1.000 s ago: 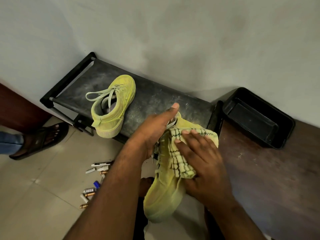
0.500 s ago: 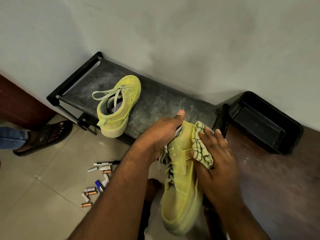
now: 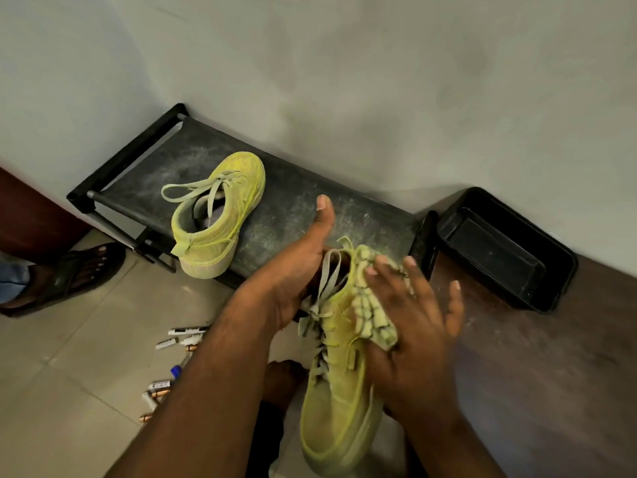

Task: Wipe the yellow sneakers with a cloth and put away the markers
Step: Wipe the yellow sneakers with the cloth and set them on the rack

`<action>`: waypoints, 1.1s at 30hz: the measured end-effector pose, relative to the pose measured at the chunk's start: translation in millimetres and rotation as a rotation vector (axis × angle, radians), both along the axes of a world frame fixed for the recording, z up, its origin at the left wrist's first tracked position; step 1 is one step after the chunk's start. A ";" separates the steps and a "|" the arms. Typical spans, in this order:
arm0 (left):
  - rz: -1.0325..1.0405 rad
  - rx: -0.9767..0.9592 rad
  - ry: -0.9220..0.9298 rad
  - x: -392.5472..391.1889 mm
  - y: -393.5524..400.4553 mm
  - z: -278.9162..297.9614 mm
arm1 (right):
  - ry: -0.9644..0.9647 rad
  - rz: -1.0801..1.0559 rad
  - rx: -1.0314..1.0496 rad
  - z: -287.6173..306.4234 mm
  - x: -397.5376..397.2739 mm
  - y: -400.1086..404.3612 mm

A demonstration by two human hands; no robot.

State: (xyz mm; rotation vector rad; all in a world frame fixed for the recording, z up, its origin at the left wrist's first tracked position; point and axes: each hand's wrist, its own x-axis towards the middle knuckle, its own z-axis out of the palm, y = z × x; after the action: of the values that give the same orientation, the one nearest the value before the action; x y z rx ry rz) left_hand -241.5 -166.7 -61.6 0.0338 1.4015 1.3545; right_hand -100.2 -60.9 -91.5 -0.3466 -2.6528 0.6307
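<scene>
While the left hand (image 3: 293,281) grips the heel end of one yellow sneaker (image 3: 339,401), thumb pointing up and fingers curled into its opening, the right hand (image 3: 413,332) presses a checked cloth (image 3: 374,315) flat against the shoe's side, fingers spread and blurred. This sneaker is held in the air, toe toward the camera, laces loose. A second yellow sneaker (image 3: 217,215) stands on a dusty black bench (image 3: 303,205) against the wall. Markers (image 3: 179,339) lie scattered on the tiled floor (image 3: 69,391), partly hidden by the left forearm. A black tray (image 3: 565,270) sits on a brown surface (image 3: 534,391) right of the bench. A sandalled foot (image 3: 79,270) shows at far left.
</scene>
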 end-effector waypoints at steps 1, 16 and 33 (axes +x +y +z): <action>0.000 -0.005 0.008 0.1 -0.1 0.5 | -0.005 -0.081 -0.068 0.5 -1.1 4.0; 0.167 -0.122 0.545 -4.8 -7.2 -0.3 | -0.025 0.085 -0.123 -12.0 -0.3 6.2; 0.177 -0.363 0.480 -15.0 -23.4 -6.0 | 0.045 0.343 -0.089 -1.5 -4.4 -1.2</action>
State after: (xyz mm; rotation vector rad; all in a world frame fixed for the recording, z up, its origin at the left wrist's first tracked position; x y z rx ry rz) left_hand -256.6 -190.1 -67.6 -0.0076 2.0823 1.2616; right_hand -104.6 -62.1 -93.0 0.1024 -2.6669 0.8515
